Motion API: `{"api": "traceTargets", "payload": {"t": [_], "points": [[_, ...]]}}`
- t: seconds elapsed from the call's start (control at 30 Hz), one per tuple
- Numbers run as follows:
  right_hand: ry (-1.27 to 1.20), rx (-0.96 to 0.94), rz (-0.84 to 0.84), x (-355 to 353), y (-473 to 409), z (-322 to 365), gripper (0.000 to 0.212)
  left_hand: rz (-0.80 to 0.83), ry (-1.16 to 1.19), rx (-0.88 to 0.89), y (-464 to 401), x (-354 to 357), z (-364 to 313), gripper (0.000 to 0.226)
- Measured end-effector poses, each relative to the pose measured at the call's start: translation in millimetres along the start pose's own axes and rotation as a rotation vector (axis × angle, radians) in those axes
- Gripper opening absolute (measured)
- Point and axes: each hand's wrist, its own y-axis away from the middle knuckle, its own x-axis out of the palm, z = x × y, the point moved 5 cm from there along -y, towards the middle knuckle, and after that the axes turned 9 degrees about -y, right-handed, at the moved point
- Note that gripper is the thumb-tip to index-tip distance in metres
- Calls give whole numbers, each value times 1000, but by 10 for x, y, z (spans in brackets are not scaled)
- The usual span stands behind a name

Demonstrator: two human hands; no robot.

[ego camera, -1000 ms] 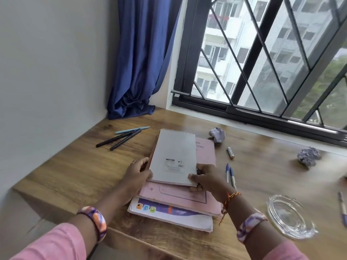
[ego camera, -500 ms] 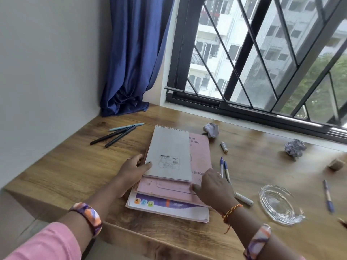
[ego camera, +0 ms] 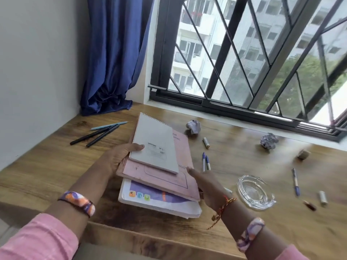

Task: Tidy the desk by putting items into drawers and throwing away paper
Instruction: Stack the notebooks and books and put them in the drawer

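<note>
A stack of books is tilted up off the wooden desk [ego camera: 47, 166]: a grey spiral notepad [ego camera: 154, 143] on top, a pink book [ego camera: 180, 177] under it, a white and purple book [ego camera: 155, 200] at the bottom. My left hand [ego camera: 120, 156] grips the stack's left edge, thumb on the notepad. My right hand [ego camera: 204, 182] holds the stack's right edge from the side and below. Two crumpled paper balls lie near the window, a white paper ball [ego camera: 193, 126] and a purple paper ball [ego camera: 268, 140].
Three pens [ego camera: 99, 133] lie at the left, two blue pens [ego camera: 205, 161] beside the stack. A glass ashtray [ego camera: 255, 192], another pen [ego camera: 295, 182], small batteries [ego camera: 206, 143] and a stone-like lump [ego camera: 303, 154] are scattered at the right. A blue curtain [ego camera: 112, 62] hangs in the corner.
The stack lay flat on the desk; now both hands have lifted it, its left side raised. My left thumb has come onto the notepad and my right hand has slid under the right edge.
</note>
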Motion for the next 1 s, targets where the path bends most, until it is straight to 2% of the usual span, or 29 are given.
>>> {"api": "traceTargets", "payload": {"t": [0.07,0.1,0.17,0.23,0.33,0.4,0.53,0.6,0.7,0.77,0.83,0.93,1.0], "points": [[-114,44,80,5,87,-7,24,36,32,71,118,52,-126,31],[-160,43,118,-22,103,2,31,56,49,114,186,104,-209,36],[-241,11,146,-13,104,84,49,76,75,220,336,150,-389,27],[-299,-99,117,-336,214,276,44,124,76,287,542,509,-553,18],[-301,-227,103,-596,359,583,41,204,83,340,756,833,-753,47],[-342,-307,152,-1044,553,701,47,256,48,394,903,1317,-849,56],[-408,-395,178,-2112,958,626,47,467,-35,476,1169,2538,-854,44],[-450,-401,164,-2713,1175,475,46,559,-55,465,1287,3232,-719,28],[-525,-343,72,-3611,1427,120,44,630,-85,389,1361,4150,-385,17],[-484,-313,-94,-4197,1540,-144,54,631,-107,341,1300,4652,-115,21],[-377,-275,-220,-4638,1655,-347,75,623,-104,276,1244,5025,173,17],[-317,-198,-377,-5124,1808,-608,67,610,-77,140,1179,5442,598,17],[-344,-180,-369,-5294,1819,-755,77,620,-64,75,1142,5619,839,21]]}}
